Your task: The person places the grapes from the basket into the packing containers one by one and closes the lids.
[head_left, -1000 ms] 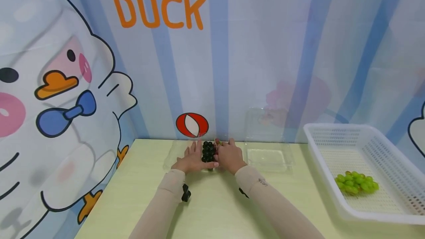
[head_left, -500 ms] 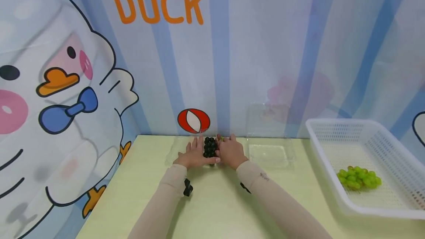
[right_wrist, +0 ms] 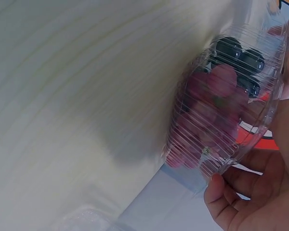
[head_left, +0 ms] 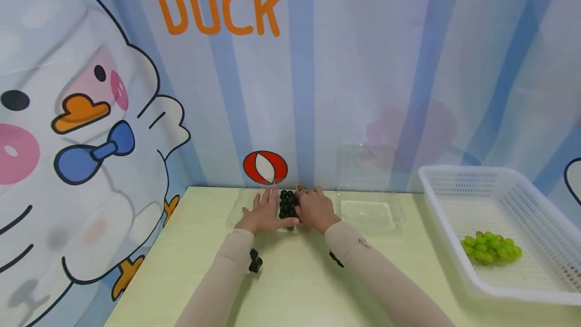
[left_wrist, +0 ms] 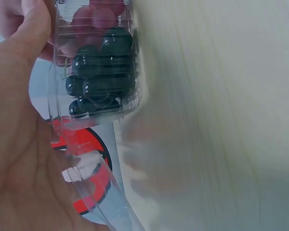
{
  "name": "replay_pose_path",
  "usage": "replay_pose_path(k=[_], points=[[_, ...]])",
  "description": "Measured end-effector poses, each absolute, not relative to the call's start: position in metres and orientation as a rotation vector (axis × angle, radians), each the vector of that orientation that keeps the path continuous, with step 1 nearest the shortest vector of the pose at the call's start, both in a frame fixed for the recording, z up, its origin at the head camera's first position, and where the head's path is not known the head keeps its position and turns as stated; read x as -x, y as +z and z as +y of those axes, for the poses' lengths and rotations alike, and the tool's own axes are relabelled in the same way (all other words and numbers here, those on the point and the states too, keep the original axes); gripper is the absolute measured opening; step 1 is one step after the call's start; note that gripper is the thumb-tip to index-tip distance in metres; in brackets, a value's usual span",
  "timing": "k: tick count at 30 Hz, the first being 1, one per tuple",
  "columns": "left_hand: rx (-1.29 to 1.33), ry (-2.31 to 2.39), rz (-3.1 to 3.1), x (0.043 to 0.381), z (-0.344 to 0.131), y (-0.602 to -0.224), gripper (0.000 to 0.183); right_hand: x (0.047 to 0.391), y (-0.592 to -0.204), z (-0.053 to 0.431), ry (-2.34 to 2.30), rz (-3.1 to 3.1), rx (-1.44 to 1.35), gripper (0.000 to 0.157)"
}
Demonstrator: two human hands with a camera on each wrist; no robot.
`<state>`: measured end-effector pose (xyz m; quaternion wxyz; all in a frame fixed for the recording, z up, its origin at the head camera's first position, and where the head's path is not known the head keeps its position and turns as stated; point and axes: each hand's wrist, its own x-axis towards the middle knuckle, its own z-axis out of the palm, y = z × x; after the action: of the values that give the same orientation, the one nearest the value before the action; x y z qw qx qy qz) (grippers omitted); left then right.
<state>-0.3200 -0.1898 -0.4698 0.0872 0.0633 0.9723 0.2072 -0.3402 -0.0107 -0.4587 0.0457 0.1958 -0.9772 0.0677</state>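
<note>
A clear plastic fruit box (left_wrist: 86,124) stands at the back of the table, its lid lying open to the left. Inside are a bunch of black grapes (head_left: 288,203) on the left and a bunch of red grapes (right_wrist: 204,113) on the right. My left hand (head_left: 264,216) lies along the box's left side with straight fingers, its thumb stretched across the near end. Over the right side, my right hand (head_left: 316,210) has curled fingers at the red grapes, hiding most of them in the head view. The right wrist view shows its fingertips at the rim.
Another clear box (head_left: 367,212) stands to the right with its lid raised near the printed backdrop (head_left: 354,74). A white plastic basket (head_left: 472,281) at the far right holds a bunch of green grapes (head_left: 491,248).
My right fingers have settled lower at the red grapes, and the green stem bit beside them shows less. The left hand stays in place. The head view has shifted slightly.
</note>
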Motion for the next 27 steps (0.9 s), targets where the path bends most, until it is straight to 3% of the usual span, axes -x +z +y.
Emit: replay_pose_path(k=[7,19,27], points=[[-0.229,0.749,2.959,0.312,-0.203,-0.474,0.119,0.345,-0.462,-0.008,0.378,-2.857,-0.573,0.02],[-0.222,1.014,3.131,0.297,-0.204,-0.468,0.084,0.352,-0.461,-0.005,0.391,-2.8,-0.574,0.022],[-0.158,1.19,3.133,0.287,-0.2,-0.462,0.079,0.357,-0.461,-0.001,0.432,-2.771,-0.525,0.027]])
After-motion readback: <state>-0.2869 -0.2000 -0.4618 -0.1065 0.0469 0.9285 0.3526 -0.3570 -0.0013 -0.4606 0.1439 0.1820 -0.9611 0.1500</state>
